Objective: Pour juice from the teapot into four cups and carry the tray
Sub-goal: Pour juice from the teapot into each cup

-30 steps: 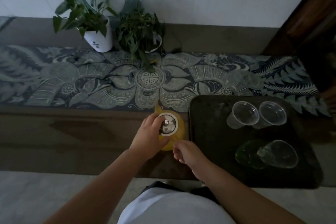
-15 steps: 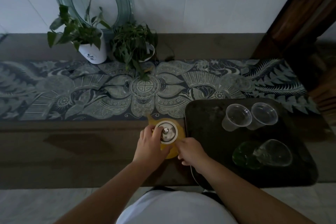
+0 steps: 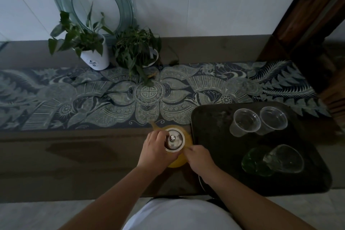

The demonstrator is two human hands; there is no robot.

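Beside teapot (image 3: pixel 178 160), tray (image 3: pixel 211 136), four cups (image 3: pixel 244 124)

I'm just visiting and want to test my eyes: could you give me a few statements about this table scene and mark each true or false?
1. The teapot holds yellow juice. True.
2. The teapot stands on the tray. False: it stands on the table, left of the tray.
3. The left hand rests against the teapot lid. True.
4. All four cups are full. False: the two clear plastic cups look empty.
5. Two potted plants stand by the wall. True.
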